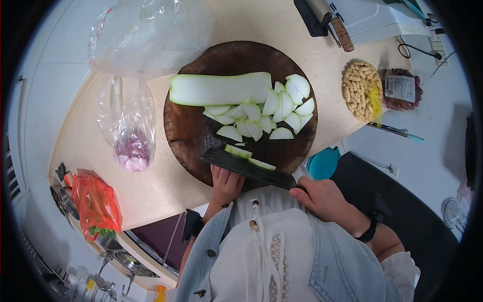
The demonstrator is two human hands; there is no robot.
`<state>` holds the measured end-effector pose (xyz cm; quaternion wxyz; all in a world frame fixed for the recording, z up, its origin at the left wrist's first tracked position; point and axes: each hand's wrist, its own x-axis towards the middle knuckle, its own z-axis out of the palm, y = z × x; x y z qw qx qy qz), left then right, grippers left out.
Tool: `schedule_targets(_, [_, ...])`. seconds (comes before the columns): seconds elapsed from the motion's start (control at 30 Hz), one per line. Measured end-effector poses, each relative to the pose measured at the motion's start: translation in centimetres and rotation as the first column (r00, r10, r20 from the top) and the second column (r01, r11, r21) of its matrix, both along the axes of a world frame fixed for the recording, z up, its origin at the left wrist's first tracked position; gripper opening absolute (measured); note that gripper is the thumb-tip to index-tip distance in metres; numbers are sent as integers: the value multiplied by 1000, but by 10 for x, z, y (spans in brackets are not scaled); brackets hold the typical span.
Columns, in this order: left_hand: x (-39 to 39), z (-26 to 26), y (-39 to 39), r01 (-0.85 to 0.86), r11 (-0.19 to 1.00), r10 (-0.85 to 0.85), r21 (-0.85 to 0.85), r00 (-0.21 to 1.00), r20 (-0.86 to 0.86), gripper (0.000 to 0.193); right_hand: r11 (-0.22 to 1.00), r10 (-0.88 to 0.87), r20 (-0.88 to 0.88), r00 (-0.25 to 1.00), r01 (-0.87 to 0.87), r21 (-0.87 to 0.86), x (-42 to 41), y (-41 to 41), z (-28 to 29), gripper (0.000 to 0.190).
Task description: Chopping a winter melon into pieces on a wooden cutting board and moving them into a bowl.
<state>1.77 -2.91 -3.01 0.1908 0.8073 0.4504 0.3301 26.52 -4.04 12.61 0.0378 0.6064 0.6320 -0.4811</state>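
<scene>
My right hand [324,198] grips the handle of a dark kitchen knife [245,166], whose ridged blade lies slantwise over the near part of a round wooden chopping board [188,139]. Two thin pale-green slices [238,151] show along the blade's far edge. At the board's near left edge is my left hand [227,183], fingers close together, their tips partly hidden by the blade; whether they hold anything cannot be made out. A long peeled piece of pale gourd [220,89] rests across the far side of the board. Many cut gourd slices [253,130] lie heaped beside and below it.
Left of the board sit a clear bag of pinkish meat [133,153], a large plastic bag [151,41] and a red bag with greens [96,202]. To the right are peanuts [360,92] and packed grapes [400,88]. A wooden-handled knife [341,34] is at the back.
</scene>
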Motion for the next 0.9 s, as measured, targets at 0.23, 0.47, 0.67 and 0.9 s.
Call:
schedule_targets(0.23, [2,2,3,-8,1000,8,1,1000,1,37,1000,24,25,999,-24,-4,0,4,-1,48])
schedule_targets(0.47, [6,12,12,-4,999,4,32,1000,24,32,999,20,20,1000,-19,-45,-7,13,-9,49])
schedule_targets(0.67, [9,13,11,-42,998,40,46,999,25,28,995,-88,-70,994,90,32,-23,21,-52,45])
schedule_targets(0.9, [-10,14,-4,-26,1000,25,-7,996,-83,31,999,14,-12,1000,-14,44,-1,-4,-5,44])
